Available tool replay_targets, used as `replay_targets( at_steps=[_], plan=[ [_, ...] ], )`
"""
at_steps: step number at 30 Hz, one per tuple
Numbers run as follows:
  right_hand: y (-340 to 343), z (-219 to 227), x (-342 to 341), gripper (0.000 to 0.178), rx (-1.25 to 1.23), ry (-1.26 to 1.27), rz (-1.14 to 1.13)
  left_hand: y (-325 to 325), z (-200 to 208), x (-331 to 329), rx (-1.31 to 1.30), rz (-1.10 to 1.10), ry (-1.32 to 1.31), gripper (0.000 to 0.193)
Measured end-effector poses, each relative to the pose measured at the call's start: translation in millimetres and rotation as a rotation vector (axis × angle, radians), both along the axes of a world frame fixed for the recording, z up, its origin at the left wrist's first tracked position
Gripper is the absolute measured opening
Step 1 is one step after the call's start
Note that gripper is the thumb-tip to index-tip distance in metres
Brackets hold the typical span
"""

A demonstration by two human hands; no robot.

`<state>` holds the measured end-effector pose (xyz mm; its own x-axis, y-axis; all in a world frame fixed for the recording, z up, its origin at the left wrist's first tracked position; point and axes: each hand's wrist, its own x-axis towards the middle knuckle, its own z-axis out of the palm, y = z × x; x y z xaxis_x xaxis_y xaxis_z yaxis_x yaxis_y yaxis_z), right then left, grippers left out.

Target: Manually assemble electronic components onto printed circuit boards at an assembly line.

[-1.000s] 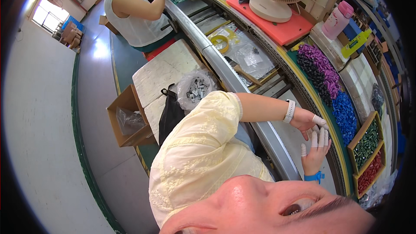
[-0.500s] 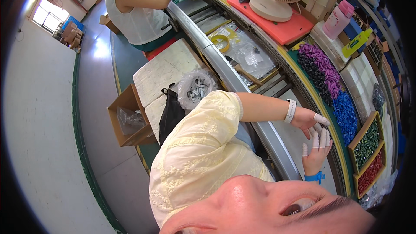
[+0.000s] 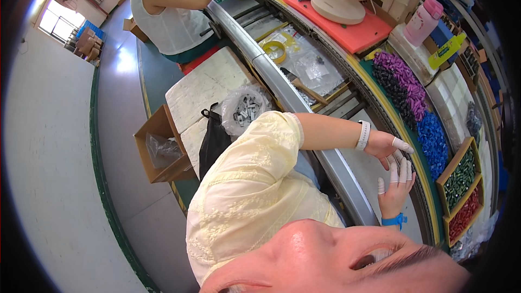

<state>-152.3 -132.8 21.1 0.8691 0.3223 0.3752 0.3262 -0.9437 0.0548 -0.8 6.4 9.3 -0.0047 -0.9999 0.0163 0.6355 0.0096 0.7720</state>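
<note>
My left hand (image 3: 384,146), with a white watch (image 3: 363,135) on its wrist, reaches over the rail from the left. One capped finger stretches out, and the others bend down toward my right hand. My right hand (image 3: 397,192), wearing a blue wristband (image 3: 394,221), points its spread fingers up at the left fingertips. White finger cots cover the fingertips of both hands. The fingertips meet or overlap, and no held thing shows; a tiny piece between them could be hidden. Nearest to the hands is the yellow-edged green work strip with a blue heap of small parts (image 3: 432,141).
Purple parts (image 3: 404,84) and black parts (image 3: 392,88) lie beyond the blue heap. Wooden trays hold green parts (image 3: 460,179) and red parts (image 3: 463,217). A fan (image 3: 339,8) stands on a red foam sheet (image 3: 355,38). A co-worker (image 3: 168,16) sits at far left. A metal rail (image 3: 282,87) runs before me.
My right hand's fingers have shifted slightly up and left, closer under my left hand. My left hand has barely moved. The whole view has tilted a little.
</note>
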Motion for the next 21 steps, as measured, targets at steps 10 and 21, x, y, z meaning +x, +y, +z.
replay_targets(
  at_steps=[10,21],
  plan=[
    [0.6,0.1,1.5,0.055,0.025,-0.005,0.021,-1.3,-3.9,-0.4,-0.039,-0.005,-0.031,0.071],
    [-1.1,-5.6,1.2,0.055,0.011,0.081,-0.003,1.1,2.0,-11.6,-0.046,-0.067,-0.026,0.068]
  ],
)
